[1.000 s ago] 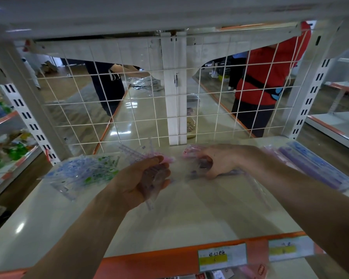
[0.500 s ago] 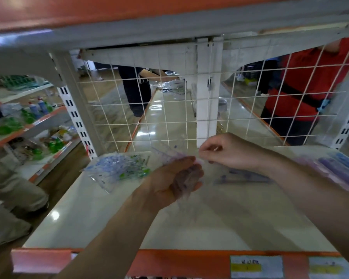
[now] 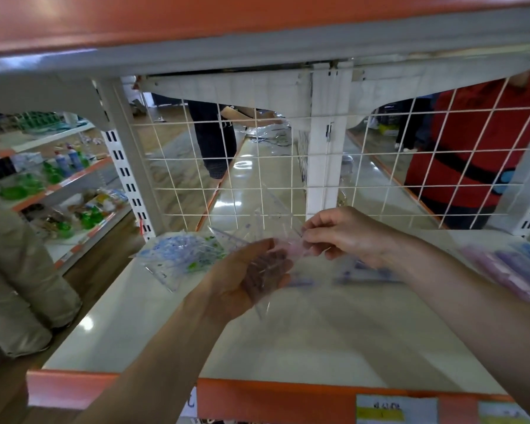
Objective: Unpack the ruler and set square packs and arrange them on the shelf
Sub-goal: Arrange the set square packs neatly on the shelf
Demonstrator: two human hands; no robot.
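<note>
Both hands are up over the middle of the shelf (image 3: 288,341), working the same clear set square pack (image 3: 268,223). The left hand (image 3: 251,276) is palm up with its fingers curled round the lower part of the pack, so that's a proper grasp. The right hand (image 3: 346,237) pinches the pack's pinkish strip between thumb and fingertips, just right of the left hand. The see-through triangle sticks up above both hands, tilted, in front of the white wire mesh (image 3: 257,179) at the back of the shelf. It's blurry, so I can't tell if the wrapper is open or sealed.

On the shelf itself, there's a loose pile of blue and green printed packs (image 3: 178,255) at the far left, near the mesh. A flat pack with purple print (image 3: 364,270) lies on the shelf below the right hand. More purple and blue packs (image 3: 514,270) sit far right, partly cut off by the frame edge.

The near edge of the shelf is orange with a couple of price labels (image 3: 395,411) stuck on it. Behind the mesh, a person in red (image 3: 471,154) stands on the right and one in dark clothes (image 3: 214,142) further left. Off to the left there's another shelf with green bottles (image 3: 52,179).
</note>
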